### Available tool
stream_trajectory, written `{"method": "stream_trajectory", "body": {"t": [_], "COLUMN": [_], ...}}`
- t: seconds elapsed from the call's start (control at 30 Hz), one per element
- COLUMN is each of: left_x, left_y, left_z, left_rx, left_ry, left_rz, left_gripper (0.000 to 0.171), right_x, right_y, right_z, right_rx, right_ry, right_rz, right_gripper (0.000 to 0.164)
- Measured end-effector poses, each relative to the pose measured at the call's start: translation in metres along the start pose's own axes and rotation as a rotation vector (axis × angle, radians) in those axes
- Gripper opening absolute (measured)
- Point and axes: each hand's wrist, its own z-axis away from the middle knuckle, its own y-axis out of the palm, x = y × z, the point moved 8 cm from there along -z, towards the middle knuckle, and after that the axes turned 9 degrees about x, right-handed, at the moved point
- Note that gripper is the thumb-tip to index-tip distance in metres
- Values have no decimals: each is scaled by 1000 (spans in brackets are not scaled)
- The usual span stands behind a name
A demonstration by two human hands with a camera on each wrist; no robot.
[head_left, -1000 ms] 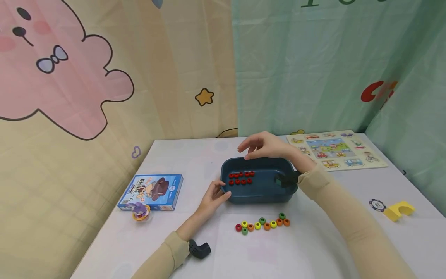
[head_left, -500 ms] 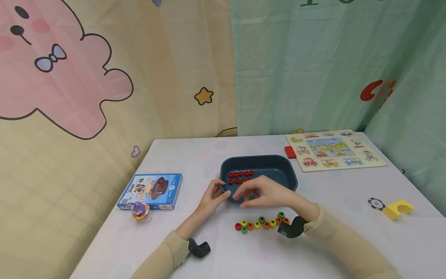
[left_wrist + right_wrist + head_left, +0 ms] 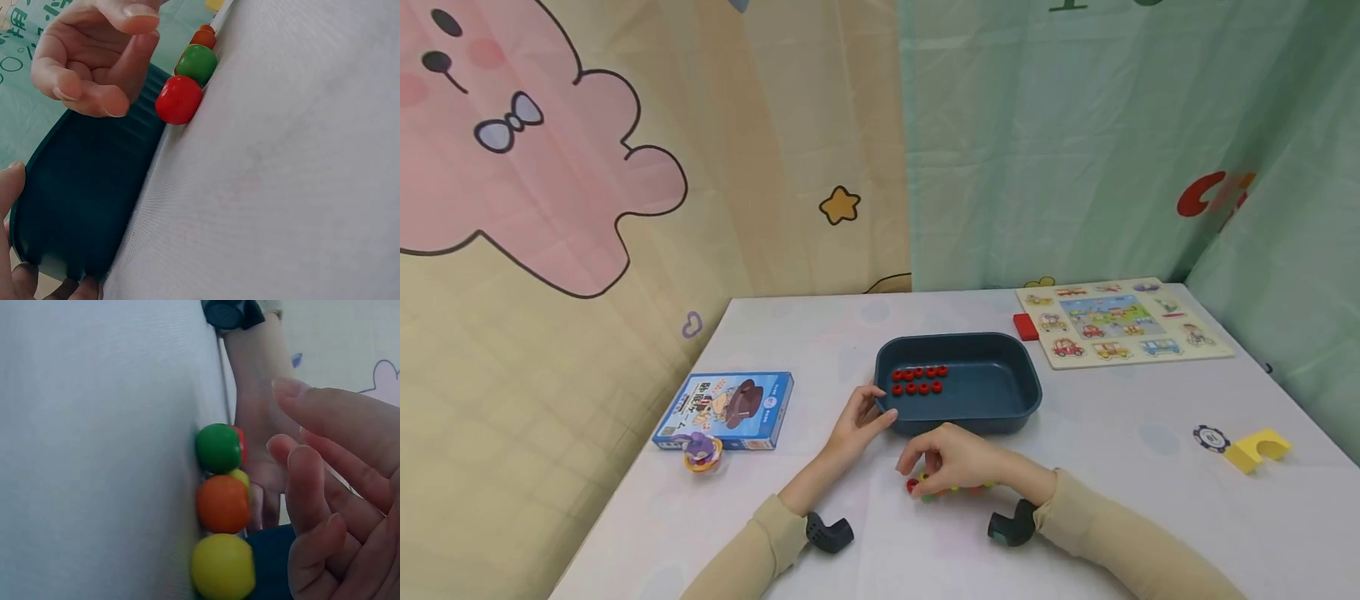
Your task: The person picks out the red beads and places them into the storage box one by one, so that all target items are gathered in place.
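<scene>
A dark blue tray point(image 3: 985, 418) stands mid-table with several red beads point(image 3: 923, 388) lined up in two rows in its left half. At its left end my left hand point(image 3: 854, 421) holds the wall between thumb and fingers. In front of the tray my right hand point(image 3: 958, 458) hovers over a cluster of loose beads and hides most of them. Its fingers are loosely bent with nothing between them. In the left wrist view a red bead point(image 3: 179, 100) and a green bead point(image 3: 197, 64) lie below the right fingertips. The right wrist view shows an orange bead point(image 3: 223, 504) and a yellow bead point(image 3: 223, 567) beside that hand.
A blue picture box point(image 3: 726, 410) with a purple figurine point(image 3: 702, 451) is at the left. Behind the tray to the right are a red block point(image 3: 1025, 327) and a picture puzzle board point(image 3: 1120, 325). Farther right sit a round token point(image 3: 1212, 438) and a yellow arch block point(image 3: 1257, 451).
My right hand has come from above the tray's back edge toward me, down over the loose beads. The red block it covered now shows. My left hand stays at the tray.
</scene>
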Motion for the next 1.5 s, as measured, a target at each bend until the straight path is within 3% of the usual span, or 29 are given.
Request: {"method": "stream_trajectory", "body": {"t": [0.5, 0.7, 0.87, 1.0, 1.13, 1.3, 1.5], "left_x": [0, 1, 1, 2, 2, 2, 3], "left_y": [0, 1, 1, 0, -1, -2, -1], "left_z": [0, -1, -1, -1, 0, 0, 0], "left_rx": [-4, 2, 10, -2, -17, -24, -25], "left_ry": [-12, -8, -5, -20, -41, -52, -63], "left_rz": [-16, -6, -5, -14, -23, -28, -34], "left_gripper": [38, 39, 39, 38, 37, 37, 39], "right_x": [-12, -6, 15, 31, 35, 9, -44], "right_y": [12, 4, -28, -72, -116, -159, -178], "right_z": [-5, -2, 6, 10, 10, 5, -1], "right_rx": [-19, -31, -32, -79, -138, -190, -217], "right_ry": [35, 41, 20, 19, 33, 74, 163], "right_rz": [111, 106, 121, 186, 176, 114, 1], "right_gripper": [24, 22, 22, 22, 24, 28, 33]}}
